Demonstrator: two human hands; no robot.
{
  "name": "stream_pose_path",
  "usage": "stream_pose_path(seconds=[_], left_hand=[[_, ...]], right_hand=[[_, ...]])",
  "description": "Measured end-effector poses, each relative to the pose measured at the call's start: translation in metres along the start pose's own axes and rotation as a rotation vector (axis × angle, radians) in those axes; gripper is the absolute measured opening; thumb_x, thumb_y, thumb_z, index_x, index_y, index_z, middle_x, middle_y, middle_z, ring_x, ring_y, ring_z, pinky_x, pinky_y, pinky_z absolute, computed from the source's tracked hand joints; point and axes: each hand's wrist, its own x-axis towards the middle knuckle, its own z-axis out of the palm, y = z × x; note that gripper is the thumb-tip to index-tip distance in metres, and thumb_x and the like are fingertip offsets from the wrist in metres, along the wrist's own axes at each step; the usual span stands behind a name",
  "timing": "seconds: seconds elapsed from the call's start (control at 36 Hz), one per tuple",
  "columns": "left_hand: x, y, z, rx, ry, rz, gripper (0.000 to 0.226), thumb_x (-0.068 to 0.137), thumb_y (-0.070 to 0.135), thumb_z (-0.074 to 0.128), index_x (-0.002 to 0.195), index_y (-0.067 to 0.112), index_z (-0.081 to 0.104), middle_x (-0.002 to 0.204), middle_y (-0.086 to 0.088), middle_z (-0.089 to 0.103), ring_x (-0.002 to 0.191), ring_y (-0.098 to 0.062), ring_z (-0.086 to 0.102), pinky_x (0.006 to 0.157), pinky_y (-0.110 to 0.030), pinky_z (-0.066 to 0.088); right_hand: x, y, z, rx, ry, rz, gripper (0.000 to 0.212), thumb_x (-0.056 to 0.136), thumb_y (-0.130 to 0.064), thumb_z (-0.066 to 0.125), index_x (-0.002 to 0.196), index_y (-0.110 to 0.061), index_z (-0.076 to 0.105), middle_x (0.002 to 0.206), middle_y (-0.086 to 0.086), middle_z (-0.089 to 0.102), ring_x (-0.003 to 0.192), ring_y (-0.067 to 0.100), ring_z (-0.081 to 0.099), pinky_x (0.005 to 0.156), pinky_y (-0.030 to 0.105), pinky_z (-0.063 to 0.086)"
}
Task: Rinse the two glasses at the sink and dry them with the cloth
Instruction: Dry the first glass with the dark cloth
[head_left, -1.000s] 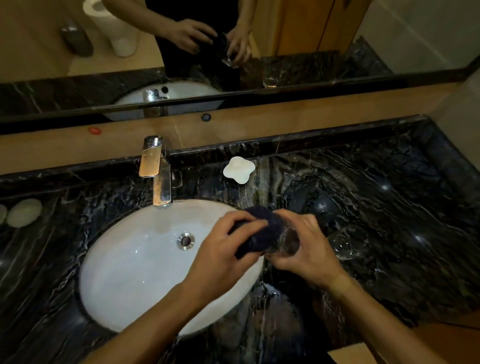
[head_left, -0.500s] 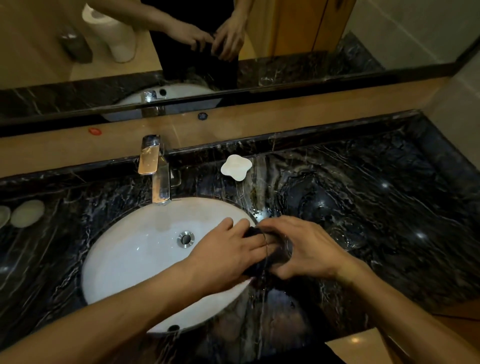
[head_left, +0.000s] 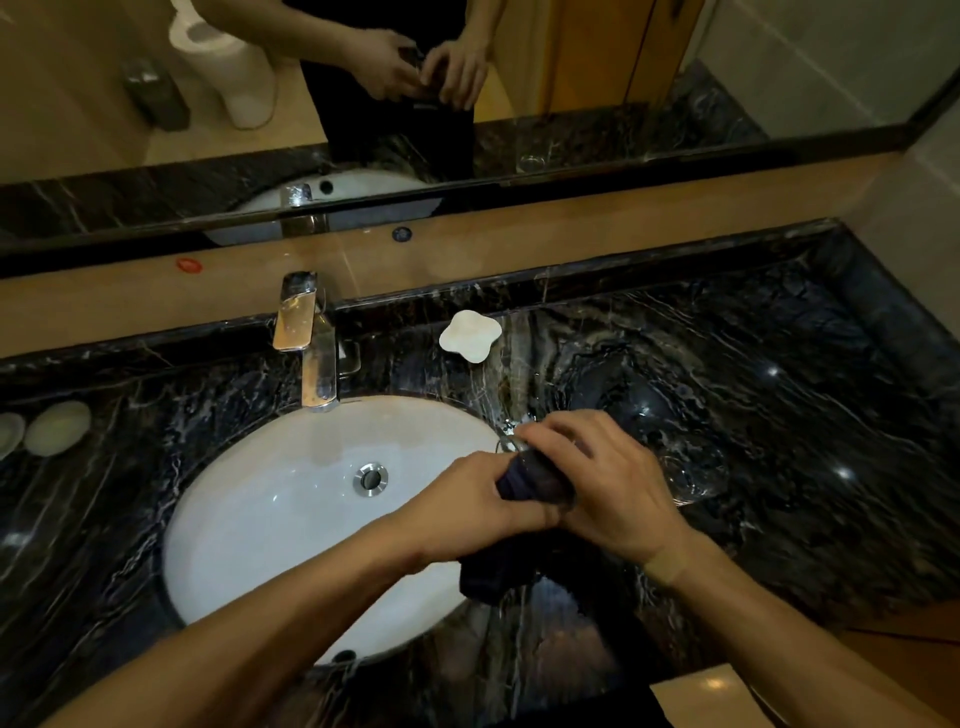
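- Glass (head_left: 519, 446) in hand over the right edge of the sink (head_left: 291, 519), near the front of the dark marble counter (head_left: 779, 415); only a sliver of clear rim visible between the fingers, the rest hidden by hands and cloth.
- Likely light, rigid and fragile; probably slippery if wet from rinsing. Best held round the wall with a full wrap, not pinched at the thin rim, and without hard squeezing.
- Cloth (head_left: 524, 483) dark, soft and limp: bunched against the glass between the two hands, a loose tail hanging below toward the near side.
- Right hand (head_left: 608, 483) curled over the glass from above and the right, fingers wrapped round it.
- Left hand (head_left: 467, 514) closed round the bunched cloth, pressing it to the glass; exact finger placement hidden.
- Second glass (head_left: 691, 470) faintly visible on the counter just right of the right hand, untouched; hard to make out against the marble.
- Faucet (head_left: 311, 343) at the far side of the basin, no water stream visible.
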Motion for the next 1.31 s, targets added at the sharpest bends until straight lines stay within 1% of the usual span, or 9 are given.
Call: stream_pose_path(seconds=[0.08,0.22,0.33,0.44,0.58,0.78,1.0,1.19,1.31], left_hand=[[-0.003,0.003,0.006,-0.272,0.011,-0.041,0.010,0.083,0.016,0.076,0.091,0.011,0.071,0.073,0.005,0.068,0.069,-0.006,0.062,0.068,-0.023,0.048],[-0.004,-0.002,0.003,-0.012,0.099,0.032,0.028,0.079,0.031,0.076,0.076,0.007,0.063,0.059,0.002,0.054,0.054,-0.013,0.047,0.056,-0.031,0.038],[-0.007,-0.002,-0.014,0.517,0.072,0.297,0.025,0.080,0.043,0.068,0.083,0.019,0.063,0.073,0.004,0.064,0.062,-0.013,0.057,0.059,-0.036,0.049],[-0.006,0.005,-0.035,1.073,-0.021,0.737,0.035,0.081,0.052,0.048,0.105,0.032,0.062,0.106,0.014,0.066,0.075,-0.017,0.064,0.049,-0.030,0.047],[0.004,0.006,-0.048,1.263,-0.064,0.833,0.046,0.077,0.051,0.046,0.115,0.029,0.058,0.118,0.012,0.063,0.070,-0.022,0.065,0.042,-0.028,0.043],[0.007,0.005,-0.029,0.922,0.115,0.557,0.041,0.071,0.041,0.055,0.112,0.037,0.056,0.107,0.012,0.066,0.078,-0.018,0.065,0.055,-0.026,0.046],[0.009,0.025,-0.021,-0.255,-0.126,-0.098,0.036,0.076,0.011,0.080,0.102,-0.007,0.064,0.082,-0.010,0.064,0.074,-0.017,0.061,0.076,-0.032,0.051],[0.007,0.020,-0.020,-0.150,-0.027,-0.030,0.024,0.080,0.008,0.076,0.088,-0.010,0.061,0.070,-0.012,0.055,0.064,-0.019,0.053,0.064,-0.033,0.041],[0.000,0.018,-0.035,0.265,-0.074,0.225,0.016,0.081,0.018,0.075,0.092,0.011,0.066,0.078,-0.006,0.068,0.067,-0.015,0.063,0.065,-0.032,0.053]], right_hand=[[-0.003,-0.001,0.008,-0.045,0.087,-0.023,0.053,0.080,-0.024,0.072,0.130,-0.018,0.054,0.112,0.011,0.063,0.098,0.031,0.060,0.076,0.042,0.053],[-0.004,-0.005,0.004,0.068,-0.054,0.040,0.067,0.074,-0.034,0.073,0.136,-0.027,0.048,0.121,0.003,0.057,0.108,0.025,0.055,0.073,0.040,0.057],[0.013,0.007,-0.020,0.358,-0.395,0.193,0.082,0.067,-0.042,0.077,0.140,-0.045,0.038,0.132,-0.018,0.052,0.118,0.002,0.050,0.096,0.033,0.052],[0.031,0.027,-0.043,0.890,-0.805,0.377,0.097,0.058,-0.011,0.093,0.138,-0.037,0.045,0.131,-0.009,0.063,0.119,0.010,0.061,0.107,0.035,0.046],[0.033,0.025,-0.036,0.758,-0.691,0.333,0.072,0.061,-0.011,0.090,0.123,-0.028,0.056,0.108,-0.006,0.070,0.097,0.008,0.067,0.088,0.026,0.053],[0.019,0.009,-0.028,0.319,-0.281,0.200,0.079,0.064,-0.052,0.061,0.138,-0.029,0.048,0.126,-0.009,0.057,0.113,0.006,0.053,0.096,0.023,0.045],[0.012,0.014,-0.006,0.007,0.103,-0.075,0.046,0.086,-0.021,0.072,0.128,-0.006,0.059,0.114,0.016,0.063,0.099,0.035,0.060,0.086,0.046,0.051],[0.015,0.010,-0.012,0.139,-0.023,-0.058,0.063,0.079,-0.025,0.078,0.135,-0.021,0.048,0.124,0.006,0.058,0.110,0.024,0.056,0.087,0.039,0.052],[0.027,0.017,-0.035,0.746,-0.362,0.271,0.084,0.065,-0.017,0.089,0.135,-0.040,0.048,0.136,-0.013,0.054,0.126,0.007,0.054,0.105,0.031,0.047]])
